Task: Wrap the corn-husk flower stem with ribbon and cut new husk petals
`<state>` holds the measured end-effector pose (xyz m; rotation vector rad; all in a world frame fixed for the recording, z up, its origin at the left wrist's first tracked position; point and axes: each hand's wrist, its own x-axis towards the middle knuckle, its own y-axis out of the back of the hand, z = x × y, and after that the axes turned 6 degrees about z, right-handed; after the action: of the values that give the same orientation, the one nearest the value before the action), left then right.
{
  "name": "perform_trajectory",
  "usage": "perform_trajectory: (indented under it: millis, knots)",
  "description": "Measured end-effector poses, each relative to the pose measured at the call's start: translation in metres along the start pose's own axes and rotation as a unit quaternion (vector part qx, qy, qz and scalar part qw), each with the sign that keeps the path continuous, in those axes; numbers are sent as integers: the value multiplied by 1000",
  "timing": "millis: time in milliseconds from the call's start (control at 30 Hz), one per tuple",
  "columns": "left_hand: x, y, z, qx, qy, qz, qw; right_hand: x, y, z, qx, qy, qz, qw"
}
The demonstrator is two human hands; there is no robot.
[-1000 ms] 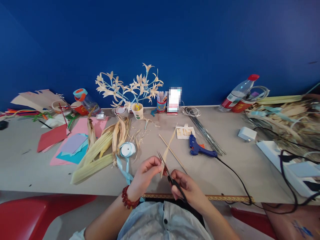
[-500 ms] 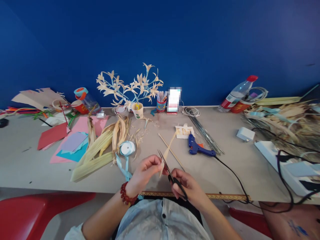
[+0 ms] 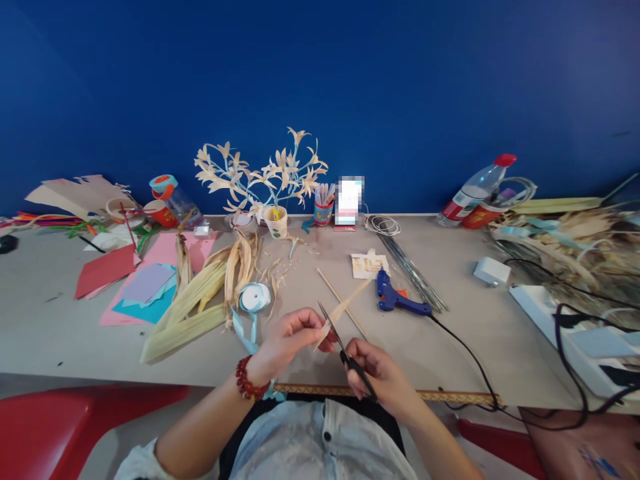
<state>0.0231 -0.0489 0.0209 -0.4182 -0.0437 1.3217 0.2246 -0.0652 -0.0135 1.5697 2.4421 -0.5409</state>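
My left hand (image 3: pixel 295 337) pinches a thin, pale strip of corn husk (image 3: pixel 346 304) over the front of the table, its free end pointing up and to the right. In my right hand (image 3: pixel 373 373) is a pair of black-handled scissors (image 3: pixel 331 325); the blades lie against the strip close to my left fingertips. Whether the blades are parted I cannot tell. Beyond my hands a thin wooden stick (image 3: pixel 333 288) lies on the table. A roll of light blue ribbon (image 3: pixel 255 297) sits left of my left hand.
A blue glue gun (image 3: pixel 400 299) with a black cord lies at right, near metal wires (image 3: pixel 415 273) and a white power strip (image 3: pixel 560 327). Husks (image 3: pixel 185 320) and coloured paper (image 3: pixel 150 283) cover the left side. Behind stand husk flowers in a paper cup (image 3: pixel 277 223) and a lit phone (image 3: pixel 349 200).
The husk strip has swung so that its far end points lower and further right. My right hand and the scissors have shifted slightly right.
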Motion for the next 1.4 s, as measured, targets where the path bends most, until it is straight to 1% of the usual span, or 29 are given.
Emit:
perform_trajectory:
  millis: [100, 267, 400, 567, 700, 833, 933, 1033, 1100, 1167, 1267, 1400]
  knots:
    - [2, 2, 4, -4, 5, 2, 1000, 1, 0, 2, 6, -3, 4, 1000]
    - [5, 5, 5, -31, 3, 31, 999, 3, -1, 6, -1, 4, 21, 1000]
    - [6, 3, 3, -53, 0, 55, 997, 3, -4, 5, 6, 1, 20, 1000]
    - [7, 2, 2, -52, 1, 38, 998, 2, -6, 1, 13, -2, 19, 1000]
    - [8, 3, 6, -41, -2, 26, 999, 2, -4, 1, 17, -3, 9, 1000]
    - [9, 5, 12, -32, -2, 27, 999, 1, -2, 4, 18, -3, 2, 1000]
    - [9, 5, 14, -47, 9, 29, 998, 0, -2, 3, 15, 0, 10, 1000]
    - [9, 0, 8, -116, 16, 51, 992, 0, -4, 2, 21, 3, 22, 1000]
    - [8, -6, -1, -166, 12, 75, 983, 0, -7, 3, 25, 8, 27, 999]
    - [8, -13, -10, -193, -1, 95, 977, 1, -9, 5, 32, 15, 34, 999]
    - [7, -24, -21, -200, -26, 126, 971, 2, -11, 8, 50, 17, 42, 998]
    - [7, -30, -22, -153, -68, 151, 974, 2, -11, 9, 59, 11, 37, 998]
